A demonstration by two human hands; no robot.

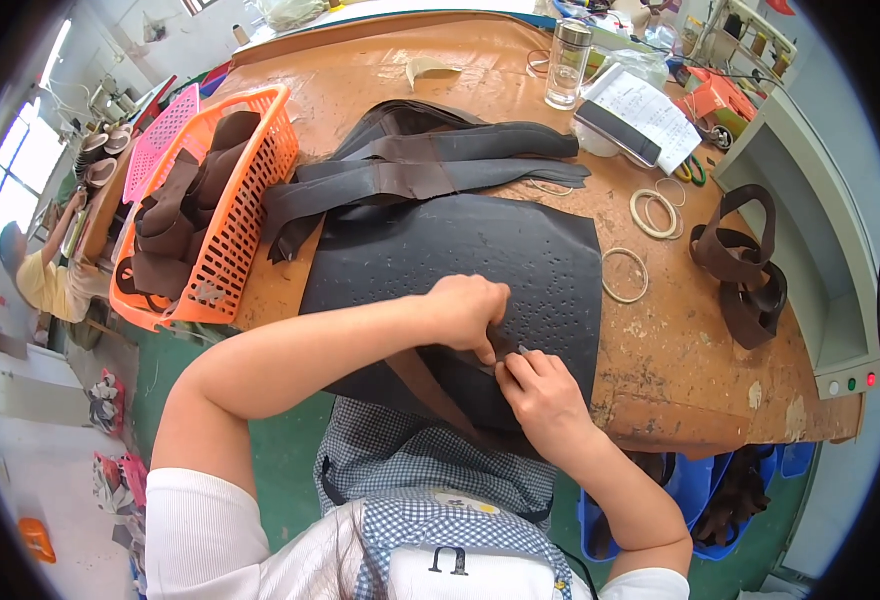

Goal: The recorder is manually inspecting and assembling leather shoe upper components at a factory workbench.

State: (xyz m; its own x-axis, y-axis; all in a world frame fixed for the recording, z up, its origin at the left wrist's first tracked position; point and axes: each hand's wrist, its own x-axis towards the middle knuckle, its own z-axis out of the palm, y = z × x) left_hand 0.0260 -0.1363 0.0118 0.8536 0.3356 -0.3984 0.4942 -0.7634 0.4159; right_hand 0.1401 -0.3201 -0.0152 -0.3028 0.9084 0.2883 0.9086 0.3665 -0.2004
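Observation:
My left hand (468, 315) is closed, thumb and fingers pinching a brown leather-like strip (428, 388) over a black mat pitted with small holes (550, 250). The strip slants down across the mat's near part toward its front edge. Close beside it on the right, my right hand (543, 398) is closed too, its fingertips at the strip's edge. A small grey tip (523, 350) pokes out at those fingers; I cannot make out what it belongs to. Beyond the mat lies a bundle of long black strips (500, 142), with a brown band (415, 178) across it.
An orange basket (278, 150) holding brown strip rolls stands at left. Looped brown strips (750, 270), pale rings (624, 276), a phone (615, 134), paper (650, 108) and a glass bottle (566, 70) lie right. A grey machine housing (810, 200) borders the table; blue bins (695, 500) sit below.

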